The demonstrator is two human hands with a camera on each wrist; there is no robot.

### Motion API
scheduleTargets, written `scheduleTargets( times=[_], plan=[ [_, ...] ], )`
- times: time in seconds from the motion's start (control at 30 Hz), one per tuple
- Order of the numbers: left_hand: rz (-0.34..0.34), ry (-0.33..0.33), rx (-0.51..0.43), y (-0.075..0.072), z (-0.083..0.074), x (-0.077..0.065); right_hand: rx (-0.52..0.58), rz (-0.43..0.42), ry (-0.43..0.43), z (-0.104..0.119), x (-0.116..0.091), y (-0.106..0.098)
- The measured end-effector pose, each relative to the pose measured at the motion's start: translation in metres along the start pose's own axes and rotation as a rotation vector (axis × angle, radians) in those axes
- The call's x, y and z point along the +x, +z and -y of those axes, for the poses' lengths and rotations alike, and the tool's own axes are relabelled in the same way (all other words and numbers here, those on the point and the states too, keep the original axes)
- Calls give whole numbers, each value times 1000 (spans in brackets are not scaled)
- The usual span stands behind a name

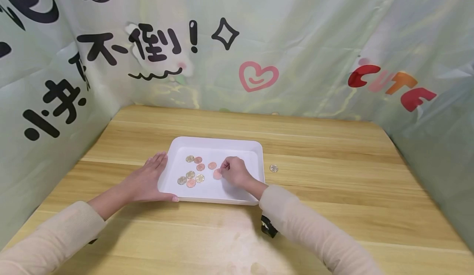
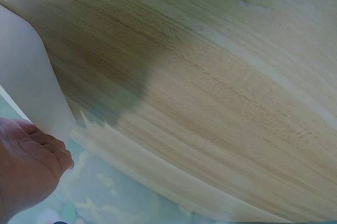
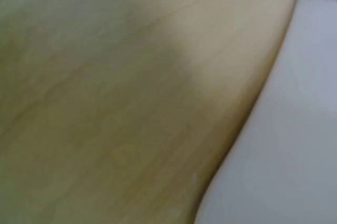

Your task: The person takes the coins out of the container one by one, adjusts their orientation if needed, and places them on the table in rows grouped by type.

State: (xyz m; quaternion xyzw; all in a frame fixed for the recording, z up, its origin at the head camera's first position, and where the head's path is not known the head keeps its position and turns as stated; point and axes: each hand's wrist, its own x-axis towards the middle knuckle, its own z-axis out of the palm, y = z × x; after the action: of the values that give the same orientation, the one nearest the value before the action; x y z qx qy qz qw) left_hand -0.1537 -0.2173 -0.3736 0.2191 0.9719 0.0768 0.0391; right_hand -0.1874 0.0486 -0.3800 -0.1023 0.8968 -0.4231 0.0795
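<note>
On the table lies a white rectangular tray (image 1: pixel 214 195) with several copper-coloured, gold-coloured and silvery coins in its left and middle part. My left hand (image 1: pixel 149 180) rests against the tray's left end, fingers straight along the side and thumb at the near edge. The left wrist view shows that hand (image 2: pixel 31 163) beside the tray's pale outer wall (image 2: pixel 31 71). Over the tray's middle, my right hand (image 1: pixel 237 171) pinches a copper-coloured coin (image 1: pixel 217 174) between thumb and fingertips. Another copper-coloured coin (image 1: pixel 212 165) lies just beyond it.
One silvery coin (image 1: pixel 273 168) lies on the wooden table (image 1: pixel 326 164), right of the tray. A printed cloth (image 1: pixel 296 32) hangs behind the table and along both sides. The right wrist view is filled by wood and the tray's wall (image 3: pixel 284 129).
</note>
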Motion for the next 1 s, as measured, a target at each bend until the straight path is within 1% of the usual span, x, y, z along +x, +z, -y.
scheduleTargets(
  times=[0.27, 0.47, 0.63, 0.87, 1.0],
  plan=[
    [-9, 1, 11, 1, 1, 1, 150, 3, 100, 1, -7, -19],
    [-7, 8, 5, 1, 1, 0, 195, -25, 145, -2, -14, -36],
    [-15, 17, 15, 0, 0, 0, 234, -46, 184, -11, -21, -52],
    [-12, 15, 18, -1, -1, 0, 304, -61, 190, -30, -36, -75],
    [-5, 12, 12, -2, -1, 0, 317, -65, 201, -41, -45, -88]
  ],
)
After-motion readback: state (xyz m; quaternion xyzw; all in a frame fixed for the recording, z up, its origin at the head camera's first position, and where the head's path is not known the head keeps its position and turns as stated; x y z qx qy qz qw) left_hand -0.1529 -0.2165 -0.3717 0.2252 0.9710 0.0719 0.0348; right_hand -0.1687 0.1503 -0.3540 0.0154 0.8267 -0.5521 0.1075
